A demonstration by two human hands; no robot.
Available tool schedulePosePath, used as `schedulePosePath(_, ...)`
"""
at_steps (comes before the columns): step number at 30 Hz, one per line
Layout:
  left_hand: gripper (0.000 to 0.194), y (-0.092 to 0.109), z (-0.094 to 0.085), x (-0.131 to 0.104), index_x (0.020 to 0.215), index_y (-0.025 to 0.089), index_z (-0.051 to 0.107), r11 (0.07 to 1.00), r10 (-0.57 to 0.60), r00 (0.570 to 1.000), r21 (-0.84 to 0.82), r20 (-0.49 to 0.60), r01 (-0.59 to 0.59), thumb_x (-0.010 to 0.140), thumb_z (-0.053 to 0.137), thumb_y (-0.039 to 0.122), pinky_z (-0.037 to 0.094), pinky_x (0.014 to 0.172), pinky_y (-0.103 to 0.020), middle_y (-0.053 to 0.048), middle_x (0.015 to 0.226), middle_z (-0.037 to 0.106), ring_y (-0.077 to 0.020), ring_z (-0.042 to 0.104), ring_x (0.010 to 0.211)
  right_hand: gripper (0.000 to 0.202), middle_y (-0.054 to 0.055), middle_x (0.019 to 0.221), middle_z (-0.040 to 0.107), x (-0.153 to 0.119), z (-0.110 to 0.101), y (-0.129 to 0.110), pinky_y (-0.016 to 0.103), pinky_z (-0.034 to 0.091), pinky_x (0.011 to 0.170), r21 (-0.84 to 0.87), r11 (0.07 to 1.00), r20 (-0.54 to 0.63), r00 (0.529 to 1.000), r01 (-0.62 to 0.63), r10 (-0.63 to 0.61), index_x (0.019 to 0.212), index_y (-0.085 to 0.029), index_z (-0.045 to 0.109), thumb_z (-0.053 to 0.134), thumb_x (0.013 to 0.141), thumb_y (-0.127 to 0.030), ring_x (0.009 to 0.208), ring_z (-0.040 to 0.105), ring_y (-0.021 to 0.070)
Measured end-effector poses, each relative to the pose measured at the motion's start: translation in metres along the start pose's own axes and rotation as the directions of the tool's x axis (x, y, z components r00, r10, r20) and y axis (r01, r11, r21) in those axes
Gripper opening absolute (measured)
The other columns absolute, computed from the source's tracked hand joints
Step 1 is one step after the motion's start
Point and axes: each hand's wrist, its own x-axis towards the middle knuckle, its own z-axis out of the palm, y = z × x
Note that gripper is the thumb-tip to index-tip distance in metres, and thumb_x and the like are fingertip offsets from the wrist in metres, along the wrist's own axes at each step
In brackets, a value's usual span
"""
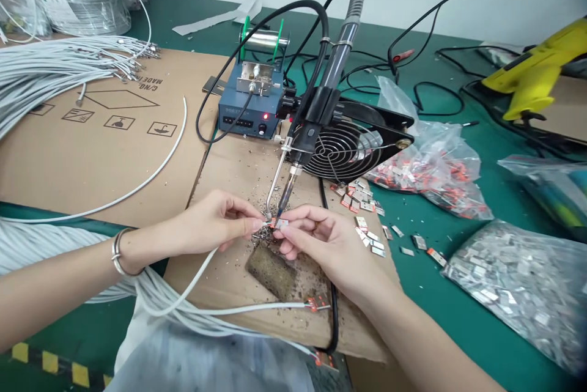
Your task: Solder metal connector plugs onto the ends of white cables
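Observation:
My left hand (pixel 229 221) pinches the end of a white cable (pixel 202 271) whose length hangs down toward the bundle. Between finger and thumb, my right hand (pixel 316 236) grips a small orange and silver connector (pixel 279 222). Cable end and connector meet right under the tip of a soldering iron (pixel 287 193), clamped at a slant in a stand. Beside it a thin metal solder feed tube (pixel 276 179) comes down to the same spot. Below my fingers lies a dirty brown sponge (pixel 271 271). Two finished-looking cable ends with orange connectors (pixel 317 303) rest at the cardboard's front edge.
Behind stands a blue solder feeder (pixel 247 117) with a solder spool (pixel 262 40), next to a black fan (pixel 342 150). Loose connectors (pixel 362 196) and bags of small parts (pixel 513 294) lie right. White cables (pixel 55 74) cover the left; a yellow glue gun (pixel 532 77) sits far right.

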Motion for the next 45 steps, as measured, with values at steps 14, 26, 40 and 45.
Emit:
schedulePosePath(14,0.021,0.0058,-0.0007,-0.0028,0.086,0.009,0.065,0.999,-0.010,1.000,-0.049,0.024,0.011,0.080,0.055,0.027,0.030,0.033,-0.013,0.002,0.061,0.053,-0.0018,0.039,0.035,0.021,0.005,0.067,0.068,-0.0012,-0.0020,-0.0015,0.014,0.042,0.042,-0.015,1.000,-0.008,1.000,-0.010,0.010,0.077,-0.015,0.066,0.077,0.066,-0.028,0.053,0.056,0.0088)
schedulePosePath(26,0.020,0.0055,-0.0007,-0.0017,0.086,0.010,0.065,0.997,-0.022,0.999,-0.067,0.034,0.024,0.080,0.055,0.027,0.030,0.032,-0.014,0.002,0.061,0.055,-0.0018,0.039,0.035,0.015,0.003,0.067,0.070,-0.0009,-0.0032,-0.0018,0.015,0.040,0.043,-0.001,1.000,0.021,1.000,0.023,-0.023,0.077,-0.018,0.066,0.075,0.068,-0.025,0.050,0.056,0.0072)
schedulePosePath(40,0.020,0.0052,-0.0012,-0.0016,0.086,0.011,0.065,0.998,-0.054,0.998,-0.037,0.010,0.054,0.080,0.056,0.027,0.029,0.032,-0.014,0.002,0.059,0.053,-0.0019,0.038,0.035,0.017,0.004,0.069,0.070,-0.0013,-0.0008,-0.0034,0.018,0.042,0.045,-0.030,0.999,0.008,1.000,0.017,-0.017,0.076,-0.018,0.065,0.075,0.068,-0.028,0.057,0.062,0.0115)
schedulePosePath(45,0.021,0.0037,-0.0019,-0.0003,0.087,0.011,0.065,0.998,-0.054,0.998,-0.021,0.016,0.055,0.079,0.057,0.028,0.030,0.033,-0.015,0.003,0.057,0.051,-0.0027,0.038,0.035,0.017,0.005,0.069,0.070,-0.0007,-0.0009,-0.0036,0.018,0.041,0.043,-0.058,0.998,0.006,1.000,0.013,-0.013,0.077,-0.018,0.065,0.074,0.067,-0.028,0.053,0.060,0.0108)
